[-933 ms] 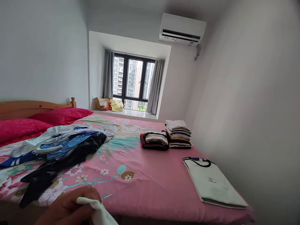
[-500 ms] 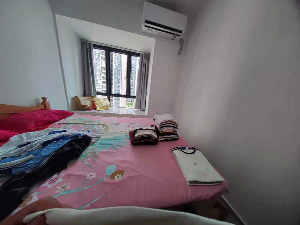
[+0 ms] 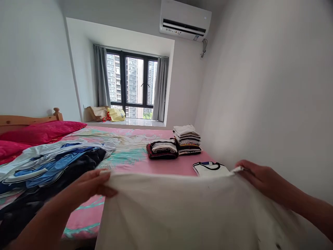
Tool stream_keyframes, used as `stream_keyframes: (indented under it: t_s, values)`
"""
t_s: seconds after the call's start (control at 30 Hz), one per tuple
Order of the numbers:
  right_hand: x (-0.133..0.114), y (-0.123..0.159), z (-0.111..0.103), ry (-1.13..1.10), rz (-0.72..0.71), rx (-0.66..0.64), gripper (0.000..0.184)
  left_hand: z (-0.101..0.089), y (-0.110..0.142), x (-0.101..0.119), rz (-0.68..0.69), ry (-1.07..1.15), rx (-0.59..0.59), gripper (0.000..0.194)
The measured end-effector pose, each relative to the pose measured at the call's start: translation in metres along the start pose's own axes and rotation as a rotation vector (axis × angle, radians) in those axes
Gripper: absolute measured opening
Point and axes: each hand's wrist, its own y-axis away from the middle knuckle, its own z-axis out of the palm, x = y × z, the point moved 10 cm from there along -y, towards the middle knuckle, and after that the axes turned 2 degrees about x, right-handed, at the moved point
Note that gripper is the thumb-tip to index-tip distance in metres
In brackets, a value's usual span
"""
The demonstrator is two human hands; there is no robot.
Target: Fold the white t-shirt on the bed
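A white garment (image 3: pixel 177 208) hangs stretched between my two hands in front of the bed, its upper edge almost level. Pinched at the garment's upper left corner is my left hand (image 3: pixel 95 184). My right hand (image 3: pixel 253 172) grips the upper right corner. The lower part runs out of the frame, so I cannot tell what kind of garment it is. Just behind its top edge lies a folded white T-shirt (image 3: pixel 209 169) with a dark neckband, partly covered from view.
The bed (image 3: pixel 135 168) has a pink floral sheet. Loose clothes (image 3: pixel 62 161) are heaped at left near red pillows (image 3: pixel 44 132). A tall folded stack (image 3: pixel 187 139) and a lower folded pile (image 3: pixel 162 149) stand toward the right. Bags (image 3: pixel 116 114) rest on the windowsill.
The white garment and both hands have risen into view from the bottom edge. The garment now spreads wide and covers part of the folded T-shirt. The view has shifted slightly.
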Motion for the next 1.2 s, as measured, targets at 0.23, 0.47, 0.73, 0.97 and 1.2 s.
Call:
stream_keyframes:
  t_s: [0.23, 0.47, 0.73, 0.97, 1.2]
  values:
    - [-0.021, -0.134, -0.124, 0.218, 0.058, 0.564, 0.051, -0.027, -0.048, 0.218, 0.618, 0.164, 0.178, 0.042]
    - [-0.039, -0.075, -0.015, 0.234, -0.199, 0.353, 0.021, -0.039, -0.059, 0.083, 0.358, 0.087, 0.127, 0.043]
    - [-0.024, 0.083, 0.210, -0.113, -0.219, -0.196, 0.024, 0.030, 0.007, -0.200, -0.051, -0.109, -0.031, 0.044]
    - [0.008, 0.157, 0.265, -0.182, -0.103, -0.215, 0.024, 0.063, 0.043, -0.261, -0.148, -0.109, -0.093, 0.044]
    - [0.033, 0.169, 0.249, -0.159, -0.046, -0.121, 0.021, 0.078, 0.059, -0.258, -0.258, -0.096, -0.301, 0.039]
